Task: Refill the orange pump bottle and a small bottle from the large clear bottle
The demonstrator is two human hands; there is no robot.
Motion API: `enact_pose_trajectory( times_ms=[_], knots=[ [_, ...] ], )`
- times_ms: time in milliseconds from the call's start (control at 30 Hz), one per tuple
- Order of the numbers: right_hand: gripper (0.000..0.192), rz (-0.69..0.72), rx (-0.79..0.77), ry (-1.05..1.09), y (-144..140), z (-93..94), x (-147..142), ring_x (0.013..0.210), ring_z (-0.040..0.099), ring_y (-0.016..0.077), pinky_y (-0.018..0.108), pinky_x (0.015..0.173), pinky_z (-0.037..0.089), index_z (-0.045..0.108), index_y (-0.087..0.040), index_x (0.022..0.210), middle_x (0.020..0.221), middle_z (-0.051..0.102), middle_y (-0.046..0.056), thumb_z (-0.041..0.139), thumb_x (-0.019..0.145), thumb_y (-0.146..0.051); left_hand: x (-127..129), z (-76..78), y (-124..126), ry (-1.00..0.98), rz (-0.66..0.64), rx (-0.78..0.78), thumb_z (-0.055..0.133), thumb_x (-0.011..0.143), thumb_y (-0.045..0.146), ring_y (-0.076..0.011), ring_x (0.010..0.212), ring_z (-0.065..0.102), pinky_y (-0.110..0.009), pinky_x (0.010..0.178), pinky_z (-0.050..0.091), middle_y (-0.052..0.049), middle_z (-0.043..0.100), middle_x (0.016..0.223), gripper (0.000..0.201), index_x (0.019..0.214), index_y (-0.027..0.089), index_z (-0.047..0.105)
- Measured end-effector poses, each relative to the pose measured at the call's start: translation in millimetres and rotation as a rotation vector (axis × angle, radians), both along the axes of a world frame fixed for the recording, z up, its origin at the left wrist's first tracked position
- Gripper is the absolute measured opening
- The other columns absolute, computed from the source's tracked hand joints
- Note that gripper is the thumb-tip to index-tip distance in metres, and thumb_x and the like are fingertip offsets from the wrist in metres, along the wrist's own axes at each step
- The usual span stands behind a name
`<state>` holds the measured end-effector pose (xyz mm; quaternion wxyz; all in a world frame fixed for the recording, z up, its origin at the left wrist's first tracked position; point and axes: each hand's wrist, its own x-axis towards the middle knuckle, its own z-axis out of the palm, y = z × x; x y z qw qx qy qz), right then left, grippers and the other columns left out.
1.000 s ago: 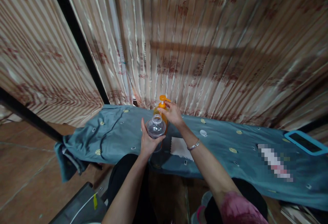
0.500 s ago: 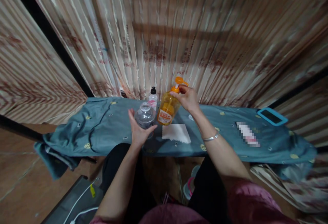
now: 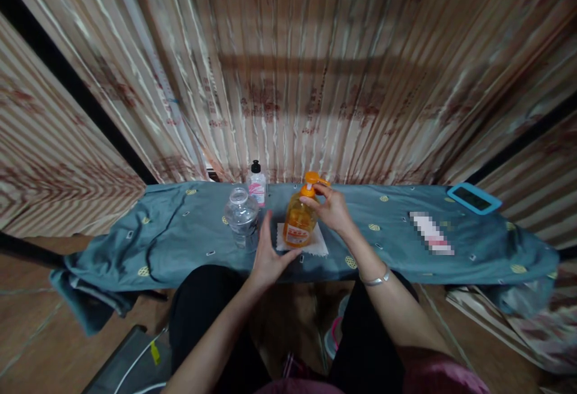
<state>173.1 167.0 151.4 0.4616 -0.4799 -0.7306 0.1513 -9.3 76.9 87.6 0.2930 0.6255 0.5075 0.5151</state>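
My right hand (image 3: 330, 206) grips the orange neck of a pump bottle (image 3: 298, 223) that holds amber liquid. The bottle stands upright over a white cloth (image 3: 319, 242) with a zigzag edge, covering part of it. Beside the bottle's lower left side is my left hand (image 3: 270, 255), open, thumb and fingers spread; whether the thumb touches the bottle I cannot tell. To the left of that hand stands a clear, uncapped plastic bottle (image 3: 242, 219). Behind it is a small clear bottle (image 3: 256, 188) with a black cap and a pink label.
A green patterned cloth (image 3: 175, 231) covers the narrow table. On its right lie a blue-framed device (image 3: 474, 198) and a blurred-out white and pink item (image 3: 431, 233). A striped curtain (image 3: 288, 81) hangs right behind. Below left, a dark surface (image 3: 130, 361) carries a white cable.
The pump bottle has gone from tilted to upright and come down over the white cloth. My left hand has left the clear bottle and moved right, towards the pump bottle.
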Motion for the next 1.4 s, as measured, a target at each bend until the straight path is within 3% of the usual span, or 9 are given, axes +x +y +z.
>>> enact_pose_trajectory(
  times_ms=[133,300,467,767,900,1033,1233,1400],
  knots=[
    [0.034,0.041,0.036,0.024,-6,-2.2,-2,0.094,0.066,0.0218,0.046,0.088,0.052,0.066,-0.017,0.101,0.100,0.069,0.005,0.067,0.087,-0.048,23,7.5,54,-0.131,-0.102,-0.038,0.089,0.053,0.030,-0.0341,0.143,0.037,-0.053,0.119,0.029,-0.017,0.041,0.152,0.109,0.145,0.022,0.030],
    [0.031,0.084,0.036,0.046,-9,-2.7,-3,0.094,0.064,0.0216,0.044,0.086,0.052,0.066,-0.018,0.103,0.099,0.068,0.005,0.065,0.089,-0.046,36,3.2,80,-0.230,-0.163,-0.038,0.086,0.057,0.021,-0.0297,0.116,0.062,-0.048,0.105,0.045,-0.010,0.064,0.123,0.077,0.125,0.020,0.050],
    [0.031,0.193,0.003,0.046,-6,3.0,-1,0.100,0.064,0.0225,0.045,0.090,0.050,0.067,-0.019,0.101,0.103,0.069,0.006,0.065,0.089,-0.047,36,-2.3,80,-0.268,-0.132,-0.014,0.089,0.053,0.024,-0.0269,0.105,0.065,-0.044,0.095,0.050,-0.008,0.067,0.112,0.069,0.112,0.019,0.054],
    [0.037,0.344,-0.106,0.039,0,11.3,8,0.101,0.066,0.0238,0.049,0.093,0.049,0.068,-0.018,0.101,0.104,0.072,0.007,0.065,0.087,-0.052,32,6.7,78,-0.219,-0.137,-0.039,0.090,0.052,0.021,-0.0263,0.102,0.066,-0.042,0.092,0.050,-0.006,0.068,0.107,0.066,0.109,0.019,0.057],
    [0.052,0.248,-0.111,0.132,-3,10.5,0,0.101,0.067,0.0246,0.047,0.090,0.052,0.061,-0.018,0.116,0.112,0.070,0.008,0.074,0.079,-0.052,32,6.9,77,-0.192,-0.135,-0.029,0.088,0.055,0.020,-0.0254,0.101,0.066,-0.040,0.091,0.051,-0.005,0.067,0.107,0.063,0.109,0.019,0.056],
    [0.051,0.077,-0.096,0.182,-6,5.5,-8,0.093,0.067,0.0249,0.049,0.088,0.052,0.063,-0.017,0.104,0.098,0.070,0.006,0.081,0.071,-0.051,32,4.1,78,-0.170,-0.128,-0.027,0.089,0.056,0.021,-0.0251,0.101,0.066,-0.040,0.091,0.050,-0.004,0.067,0.107,0.063,0.108,0.020,0.055],
    [0.047,0.233,-0.117,0.195,-7,0.1,-2,0.106,0.066,0.0254,0.050,0.095,0.050,0.066,-0.018,0.108,0.108,0.071,0.008,0.066,0.083,-0.058,32,3.0,79,-0.202,-0.163,-0.015,0.089,0.056,0.021,-0.0256,0.104,0.065,-0.040,0.093,0.049,-0.006,0.066,0.110,0.065,0.111,0.020,0.054],
    [0.069,0.074,-0.088,0.230,-7,1.5,-2,0.113,0.061,0.0307,0.056,0.103,0.042,0.057,-0.020,0.120,0.121,0.065,0.012,0.084,0.065,-0.053,32,8.2,76,-0.199,-0.156,-0.042,0.089,0.055,0.020,-0.0261,0.102,0.066,-0.040,0.091,0.050,-0.007,0.067,0.109,0.065,0.109,0.019,0.053]
  ],
)
